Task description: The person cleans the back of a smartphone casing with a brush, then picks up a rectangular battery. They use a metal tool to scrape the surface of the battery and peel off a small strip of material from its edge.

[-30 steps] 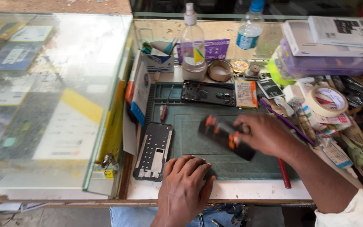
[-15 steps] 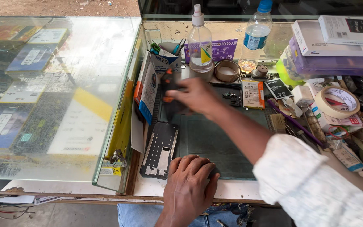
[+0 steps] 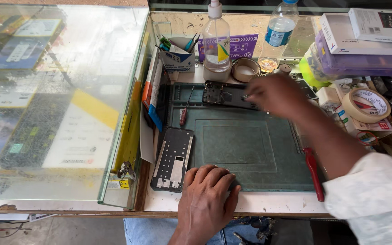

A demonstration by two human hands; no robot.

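My right hand (image 3: 275, 93) is blurry over the open phone (image 3: 227, 94) at the mat's (image 3: 250, 149) top; I can't tell its grip. My left hand (image 3: 207, 199) lies flat, fingers together. A bump could scatter tiny parts or tip the spray bottle (image 3: 216, 38).

- you're getting open room across the green mat (image 3: 237, 145) centre.
- the spray bottle (image 3: 216, 38), water bottle (image 3: 277, 34) and tape roll (image 3: 366, 105) are crowding its far and right edges.

A phone repair shop counter. A green work mat (image 3: 250, 149) carries an opened phone (image 3: 225, 94) and a bare frame (image 3: 174, 158), with a screwdriver (image 3: 184, 111), tape roll (image 3: 366, 105) and spray bottle (image 3: 216, 38) around. A glass showcase (image 3: 60, 100) of boxed goods stands alongside.
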